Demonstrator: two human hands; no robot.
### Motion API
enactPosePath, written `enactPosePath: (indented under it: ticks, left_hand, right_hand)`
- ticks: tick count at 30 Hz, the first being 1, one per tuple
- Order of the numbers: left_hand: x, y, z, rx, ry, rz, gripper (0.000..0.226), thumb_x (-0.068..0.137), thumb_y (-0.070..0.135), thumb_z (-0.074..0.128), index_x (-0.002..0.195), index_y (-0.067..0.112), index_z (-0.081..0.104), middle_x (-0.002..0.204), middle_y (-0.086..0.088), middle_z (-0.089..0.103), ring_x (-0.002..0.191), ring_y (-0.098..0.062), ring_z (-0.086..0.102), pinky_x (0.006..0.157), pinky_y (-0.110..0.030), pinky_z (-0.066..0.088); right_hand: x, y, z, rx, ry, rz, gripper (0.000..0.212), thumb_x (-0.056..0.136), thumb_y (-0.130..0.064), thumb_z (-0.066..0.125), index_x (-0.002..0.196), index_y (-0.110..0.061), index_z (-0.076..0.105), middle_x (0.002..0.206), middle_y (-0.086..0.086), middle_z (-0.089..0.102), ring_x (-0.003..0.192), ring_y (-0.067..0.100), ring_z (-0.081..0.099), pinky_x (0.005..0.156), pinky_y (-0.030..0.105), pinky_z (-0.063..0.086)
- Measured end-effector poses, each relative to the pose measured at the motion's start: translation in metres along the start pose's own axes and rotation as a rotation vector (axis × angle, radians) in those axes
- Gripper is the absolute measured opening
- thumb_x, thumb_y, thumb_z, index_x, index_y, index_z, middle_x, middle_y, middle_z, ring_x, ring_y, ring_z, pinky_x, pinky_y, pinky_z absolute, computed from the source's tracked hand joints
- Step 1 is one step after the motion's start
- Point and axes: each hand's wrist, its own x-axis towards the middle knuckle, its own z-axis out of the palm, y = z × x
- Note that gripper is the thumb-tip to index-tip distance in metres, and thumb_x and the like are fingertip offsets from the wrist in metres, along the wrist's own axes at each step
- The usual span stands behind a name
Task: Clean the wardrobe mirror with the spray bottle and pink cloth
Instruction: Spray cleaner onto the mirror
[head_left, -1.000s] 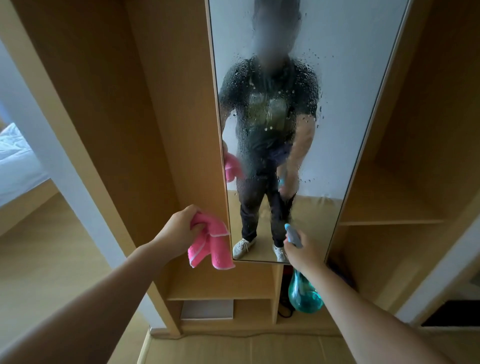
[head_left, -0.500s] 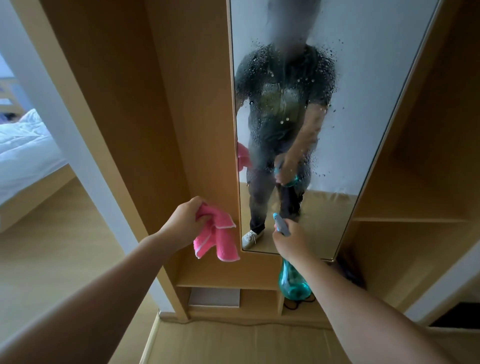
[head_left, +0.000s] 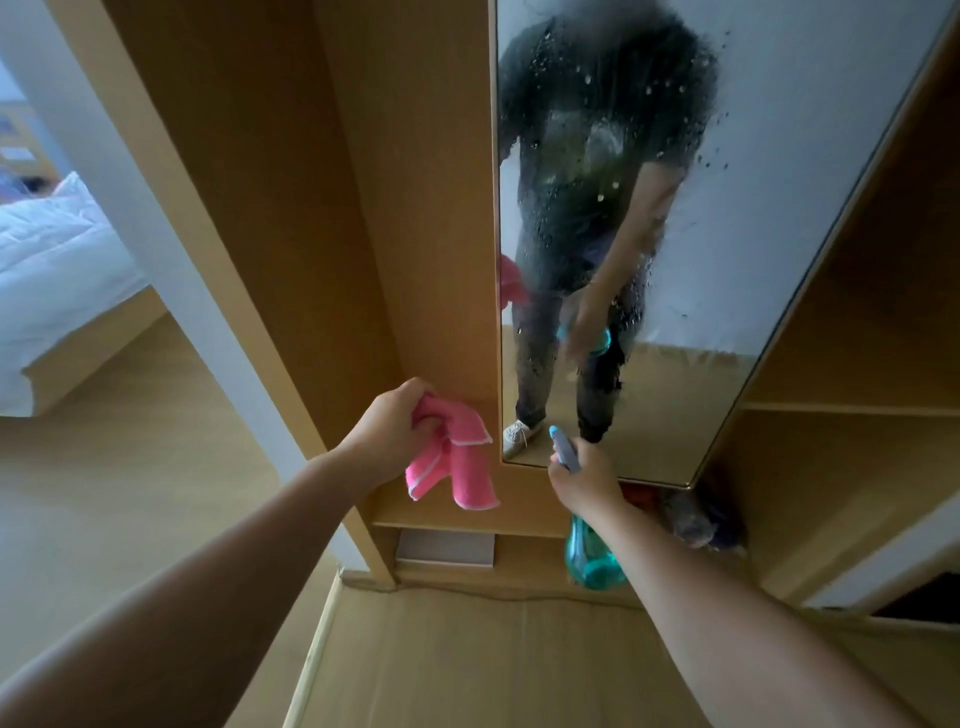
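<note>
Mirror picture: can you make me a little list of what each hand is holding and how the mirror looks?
Tall wardrobe mirror: speckled with spray droplets, none wiped off
Left hand: grips a crumpled pink cloth with white edging, hanging beside the glass, not on it
Right hand: holds a see-through teal plastic spray bottle, nozzle up near the mirror's bottom edge

The mirror (head_left: 789, 218) runs off the top edge, its reflection smeared by droplets (head_left: 615, 185). The right hand (head_left: 584, 480) covers the neck and trigger of the spray bottle (head_left: 592, 561). Dark items (head_left: 693, 522) just below the mirror are too blurred to identify.
</note>
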Motion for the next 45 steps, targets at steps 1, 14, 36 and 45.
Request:
enactPosePath:
  ticks: [1, 14, 36, 45]
  left_hand:
    - [-0.001, -0.004, 0.003, 0.0, -0.008, -0.014, 0.018, 0.09, 0.012, 0.056, 0.094, 0.03, 0.054, 0.085, 0.013, 0.061, 0.07, 0.001, 0.06, 0.049, -0.007, 0.043]
    - [-0.012, -0.037, 0.04, -0.026, -0.089, -0.086, 0.018, 0.091, 0.012, 0.058, 0.096, 0.029, 0.054, 0.088, 0.013, 0.062, 0.074, -0.001, 0.061, 0.052, -0.01, 0.047]
    - [-0.004, -0.016, 0.06, -0.016, -0.126, -0.033, 0.017, 0.094, 0.011, 0.055, 0.096, 0.029, 0.055, 0.09, 0.014, 0.063, 0.078, 0.0, 0.062, 0.058, -0.013, 0.05]
    - [0.005, 0.006, 0.08, -0.036, -0.161, -0.004, 0.025, 0.094, 0.012, 0.056, 0.09, 0.037, 0.052, 0.09, 0.016, 0.062, 0.078, 0.0, 0.061, 0.055, -0.009, 0.047]
  right_hand:
    - [0.0, 0.003, 0.004, -0.003, -0.008, 0.002, 0.012, 0.087, -0.015, 0.049, 0.079, -0.023, 0.054, 0.072, 0.002, 0.057, 0.065, 0.016, 0.058, 0.054, 0.026, 0.043]
    - [-0.003, 0.039, 0.038, 0.003, -0.057, 0.082, 0.019, 0.085, -0.012, 0.048, 0.071, -0.025, 0.046, 0.065, -0.001, 0.052, 0.058, 0.013, 0.053, 0.055, 0.025, 0.042]
    - [-0.015, 0.073, -0.004, 0.03, 0.033, 0.221, 0.015, 0.089, -0.014, 0.05, 0.1, -0.017, 0.059, 0.082, -0.002, 0.059, 0.069, 0.007, 0.056, 0.05, 0.019, 0.036]
    - [-0.022, 0.089, -0.032, 0.004, 0.07, 0.247, 0.01, 0.09, -0.015, 0.051, 0.09, -0.021, 0.058, 0.081, -0.001, 0.06, 0.07, 0.009, 0.057, 0.051, 0.021, 0.037]
